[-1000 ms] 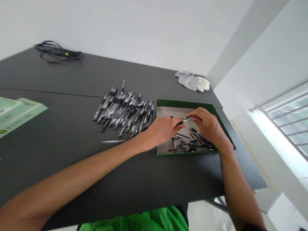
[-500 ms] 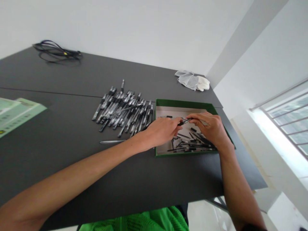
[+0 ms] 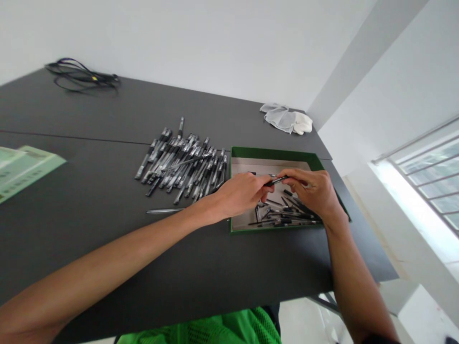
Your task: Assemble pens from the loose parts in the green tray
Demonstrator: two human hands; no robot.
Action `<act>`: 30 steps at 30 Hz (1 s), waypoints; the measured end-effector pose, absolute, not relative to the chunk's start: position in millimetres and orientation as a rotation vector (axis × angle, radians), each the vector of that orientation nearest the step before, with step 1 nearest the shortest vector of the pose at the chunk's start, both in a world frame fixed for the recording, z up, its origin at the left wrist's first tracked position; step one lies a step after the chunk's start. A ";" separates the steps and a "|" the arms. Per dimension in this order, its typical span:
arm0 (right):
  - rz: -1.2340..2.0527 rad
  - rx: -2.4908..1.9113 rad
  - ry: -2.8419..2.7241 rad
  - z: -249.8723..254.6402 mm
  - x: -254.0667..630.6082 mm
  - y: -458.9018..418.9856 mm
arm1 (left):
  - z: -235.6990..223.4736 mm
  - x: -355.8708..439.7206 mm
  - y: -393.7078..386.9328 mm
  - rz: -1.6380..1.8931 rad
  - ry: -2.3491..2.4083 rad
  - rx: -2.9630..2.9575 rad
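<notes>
Above a shallow green box (image 3: 272, 152), my left hand (image 3: 247, 191) and my right hand (image 3: 311, 186) meet at one dark pen (image 3: 275, 181). The left fingers are closed round its left part, and the right thumb and fingertips pinch its other end. Inside the box lie dark pen parts (image 3: 287, 220), thin refills and caps among them. Left of the box is a heap of clear-and-black pens (image 3: 179, 162). A single clear pen (image 3: 163, 210) lies apart in front of the heap, its right end hidden by my left forearm.
Black cables (image 3: 82, 76) lie coiled at the back left of the dark table (image 3: 179, 277). Green printed sheets (image 3: 28, 167) rest at the left edge. White gloves (image 3: 285, 118) lie near the wall at the back right. A barred window (image 3: 430, 181) is on the right.
Both hands stay over the box with the pen between them, almost unmoved. The whole view has shifted very slightly.
</notes>
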State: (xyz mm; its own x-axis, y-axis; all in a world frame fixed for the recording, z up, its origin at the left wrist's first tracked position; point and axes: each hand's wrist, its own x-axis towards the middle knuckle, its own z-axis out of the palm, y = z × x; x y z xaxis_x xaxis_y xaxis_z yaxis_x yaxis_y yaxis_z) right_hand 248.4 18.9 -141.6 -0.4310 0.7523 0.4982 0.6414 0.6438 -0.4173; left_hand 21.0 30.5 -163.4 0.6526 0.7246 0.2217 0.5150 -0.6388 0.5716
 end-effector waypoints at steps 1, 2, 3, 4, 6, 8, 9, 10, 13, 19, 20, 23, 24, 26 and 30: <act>0.199 -1.096 -2.184 -141.3 245.7 17.7 | -164.2 21.7 30.3 0.639 0.970 2.382; 0.187 -1.124 -2.169 -141.1 242.9 16.5 | -164.9 22.4 30.1 0.691 0.974 2.350; 0.182 -1.159 -2.152 -140.8 240.3 15.6 | -165.2 23.2 30.1 0.763 0.976 2.312; 0.184 -1.195 -2.132 -140.7 238.2 15.1 | -164.8 23.7 30.3 0.846 0.975 2.271; 0.195 -1.259 -2.086 -140.9 236.4 15.3 | -160.8 23.1 31.6 1.018 0.961 2.190; 0.182 -1.306 -2.040 -141.5 237.7 17.0 | -150.9 18.0 35.4 1.162 0.943 2.125; 0.166 -1.324 -2.023 -142.0 239.0 18.1 | -143.7 13.0 38.7 1.234 0.941 2.098; 0.150 -1.341 -2.010 -142.5 240.4 19.2 | -135.6 6.0 43.0 1.286 0.944 2.080; 0.127 -1.380 -2.004 -144.6 243.5 21.8 | -111.1 -25.0 61.9 1.476 1.039 2.024; 0.107 -1.464 -2.078 -151.2 247.1 26.6 | -96.5 -84.0 100.6 1.291 1.609 2.129; 0.096 -1.475 -2.084 -152.1 247.9 27.4 | -97.9 -88.2 103.8 1.267 1.635 2.147; 0.075 -1.506 -2.098 -153.8 250.4 29.0 | -101.7 -92.9 108.9 1.267 1.630 2.197; 0.074 -1.520 -2.112 -154.5 251.3 29.5 | -102.0 -92.7 109.4 1.278 1.618 2.209; 0.084 -1.547 -2.169 -156.7 253.2 30.3 | -101.0 -90.2 108.5 1.302 1.572 2.232; 0.208 -1.487 -2.412 -165.0 257.3 30.5 | -100.0 -69.2 94.4 1.343 1.335 2.295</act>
State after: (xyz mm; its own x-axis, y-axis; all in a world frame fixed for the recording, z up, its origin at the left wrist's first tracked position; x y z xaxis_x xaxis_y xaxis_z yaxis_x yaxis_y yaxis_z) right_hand 257.3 30.5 -165.0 -0.4196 0.8905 0.1759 0.8472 0.4538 -0.2763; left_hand -69.2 94.4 -100.0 0.1956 0.7621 0.6172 0.6126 -0.5865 0.5299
